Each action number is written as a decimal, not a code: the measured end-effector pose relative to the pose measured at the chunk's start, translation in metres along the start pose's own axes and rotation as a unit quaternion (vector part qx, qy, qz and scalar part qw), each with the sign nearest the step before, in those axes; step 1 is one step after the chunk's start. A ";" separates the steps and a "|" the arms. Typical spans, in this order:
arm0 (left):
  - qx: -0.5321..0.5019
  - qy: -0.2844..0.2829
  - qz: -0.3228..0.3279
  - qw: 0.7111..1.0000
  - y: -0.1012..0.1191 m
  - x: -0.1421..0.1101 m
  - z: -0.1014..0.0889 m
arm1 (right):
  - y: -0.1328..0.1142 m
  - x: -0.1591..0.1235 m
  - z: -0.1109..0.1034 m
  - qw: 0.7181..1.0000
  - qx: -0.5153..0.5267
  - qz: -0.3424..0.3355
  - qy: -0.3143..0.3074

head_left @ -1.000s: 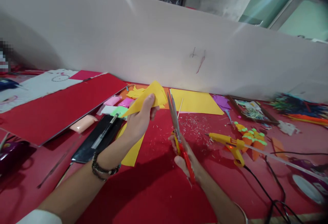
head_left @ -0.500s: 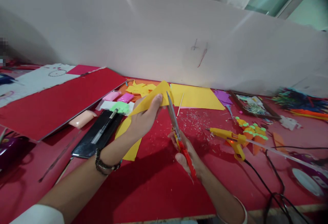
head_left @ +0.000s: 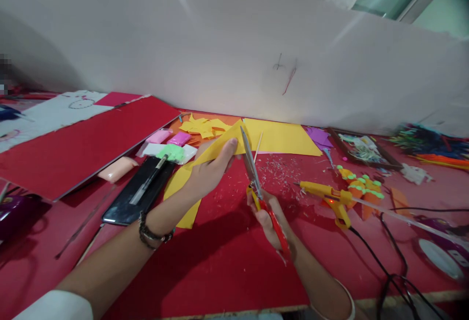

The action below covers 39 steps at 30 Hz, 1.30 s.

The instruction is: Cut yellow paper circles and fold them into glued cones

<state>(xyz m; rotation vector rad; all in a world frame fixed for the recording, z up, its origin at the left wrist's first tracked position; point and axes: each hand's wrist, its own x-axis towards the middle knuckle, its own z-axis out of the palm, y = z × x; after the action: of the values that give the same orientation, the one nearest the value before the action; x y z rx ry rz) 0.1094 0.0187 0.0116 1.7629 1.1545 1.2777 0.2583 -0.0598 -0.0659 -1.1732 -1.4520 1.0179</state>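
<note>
Above the middle of a red tabletop (head_left: 220, 276), my left hand (head_left: 208, 176) pinches a pointed piece of yellow paper (head_left: 217, 146), thumb on the near face. Just right of it, my right hand (head_left: 266, 225) grasps metal scissors with red and yellow handles (head_left: 252, 164), fingers curled round the grips. The blades point away from me beside the paper's right edge; I cannot tell whether they touch it. Farther right lies 1 yellow glue gun (head_left: 331, 197); left, 1 flat, glossy black slab (head_left: 120, 211).
</note>
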 end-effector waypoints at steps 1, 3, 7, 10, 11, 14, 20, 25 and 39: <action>0.004 0.001 -0.004 1.000 -0.001 0.000 0.000 | -0.001 0.000 0.000 1.000 0.005 0.002 -0.009; 0.012 -0.001 -0.023 1.000 -0.003 0.000 0.001 | -0.004 0.000 -0.002 1.000 0.010 0.009 -0.016; 0.012 -0.012 -0.055 0.998 -0.009 0.000 0.002 | -0.007 -0.003 -0.005 0.999 0.004 0.024 -0.030; -0.011 -0.012 -0.069 0.998 -0.011 0.001 0.003 | -0.004 -0.002 -0.007 0.998 0.008 0.022 -0.055; -0.017 -0.007 -0.070 0.997 -0.010 0.001 0.003 | -0.002 -0.001 -0.007 0.998 0.012 0.018 -0.067; -0.020 0.007 -0.037 0.999 -0.009 0.002 0.005 | 0.003 0.001 -0.007 0.997 0.023 0.008 -0.074; -0.057 0.003 0.074 0.996 -0.010 0.005 0.009 | 0.001 -0.002 -0.003 1.000 0.013 0.013 -0.021; -0.022 -0.031 0.066 0.997 -0.015 0.004 0.008 | -0.005 -0.003 -0.003 1.000 0.008 0.020 -0.014; 0.012 -0.008 0.004 1.000 -0.010 0.000 0.012 | 0.001 -0.002 -0.004 0.998 0.003 0.058 -0.032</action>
<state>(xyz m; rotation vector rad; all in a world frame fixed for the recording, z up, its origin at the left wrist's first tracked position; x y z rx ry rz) 0.1186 0.0220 -0.0009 1.7935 1.1605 1.2572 0.2626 -0.0618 -0.0670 -1.2428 -1.4427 1.1477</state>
